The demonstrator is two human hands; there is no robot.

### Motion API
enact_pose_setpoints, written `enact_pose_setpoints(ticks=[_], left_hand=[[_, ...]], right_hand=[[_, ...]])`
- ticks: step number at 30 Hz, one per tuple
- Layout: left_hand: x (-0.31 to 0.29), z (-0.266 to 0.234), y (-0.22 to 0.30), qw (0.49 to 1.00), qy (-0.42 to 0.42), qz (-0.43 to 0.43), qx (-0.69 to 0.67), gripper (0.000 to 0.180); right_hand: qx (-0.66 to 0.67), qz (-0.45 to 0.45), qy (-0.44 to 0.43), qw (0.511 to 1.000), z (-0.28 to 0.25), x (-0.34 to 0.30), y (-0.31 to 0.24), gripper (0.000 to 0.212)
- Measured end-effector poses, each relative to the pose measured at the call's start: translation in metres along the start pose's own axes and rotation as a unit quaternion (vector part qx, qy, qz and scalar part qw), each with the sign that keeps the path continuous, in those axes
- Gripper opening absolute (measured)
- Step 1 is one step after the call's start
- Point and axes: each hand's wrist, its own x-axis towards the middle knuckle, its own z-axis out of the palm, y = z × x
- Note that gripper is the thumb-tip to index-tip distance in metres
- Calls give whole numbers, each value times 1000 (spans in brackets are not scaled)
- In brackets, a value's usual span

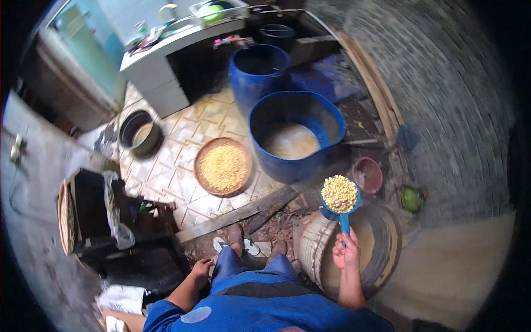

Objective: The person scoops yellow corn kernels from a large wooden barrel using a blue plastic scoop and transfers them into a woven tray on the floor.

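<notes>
My right hand (pixel 346 252) is closed around the handle of a blue plastic dipper (pixel 344 224). The dipper is heaped with pale yellow beans (pixel 339 193), which look like soybeans. It is held level above the far rim of a large, dirty pale drum (pixel 311 249) with cloudy liquid inside. Beside my left thigh hangs my left hand (pixel 202 269), its fingers loosely bent and apart, with nothing visible in it. Ahead on the tiles, a round brown tray (pixel 202 181) carries a wide layer of similar yellow beans.
Two blue barrels (pixel 255 130) stand ahead; the nearer holds cloudy liquid. A reddish basin (pixel 368 175) lies beyond the drum. A dark pot (pixel 152 145) stands left on the tiles. Wooden planks (pixel 229 216) edge the tiled floor. A black box-like object (pixel 133 268) is at left, a counter (pixel 160 55) behind.
</notes>
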Motion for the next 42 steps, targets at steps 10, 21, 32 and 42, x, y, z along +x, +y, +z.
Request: enact_pose_setpoints(ticks=[10, 21, 32, 42], left_hand=[[-5, -40, -77, 989, 40, -19, -140, 40], [4, -60, -132, 975, 87, -42, -200, 42], [8, -82, -87, 964, 82, -28, -253, 40], [29, -73, -93, 980, 54, 0, -192, 39]], right_hand=[[-262, 135, -121, 948, 153, 169, 114, 9], [-862, -76, -75, 496, 281, 296, 215, 26], [-922, -193, -81, 324, 327, 307, 204, 25], [-863, -302, -58, 400, 325, 274, 168, 32]])
